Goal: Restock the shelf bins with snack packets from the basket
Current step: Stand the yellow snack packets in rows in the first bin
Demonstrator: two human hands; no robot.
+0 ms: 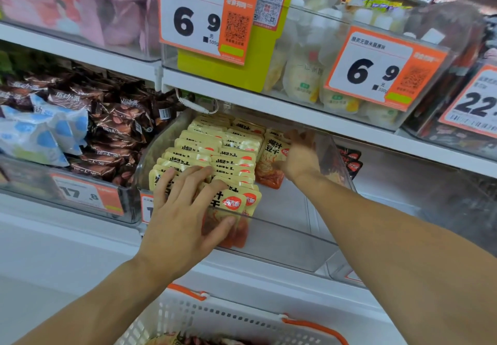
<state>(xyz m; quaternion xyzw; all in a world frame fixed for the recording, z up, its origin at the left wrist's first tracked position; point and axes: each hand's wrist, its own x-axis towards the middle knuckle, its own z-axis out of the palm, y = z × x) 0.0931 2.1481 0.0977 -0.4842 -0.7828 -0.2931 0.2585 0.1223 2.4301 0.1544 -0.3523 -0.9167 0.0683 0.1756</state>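
Basket [242, 320] cut off below; right hand [300, 156] blurred, perhaps gripping packet [271, 153].

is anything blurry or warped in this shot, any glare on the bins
Head view: the right hand is motion-smeared, while the left hand on the yellow packets is sharp; the wide lens bends the shelf edge; the far corners go soft; the clear bin front shows only faint sheen.

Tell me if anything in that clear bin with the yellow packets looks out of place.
Mostly tidy: the yellow packets stand in neat rows under the left hand. By the right hand, one packet leans askew, apart from the rows. The clear bin's right part is bare.
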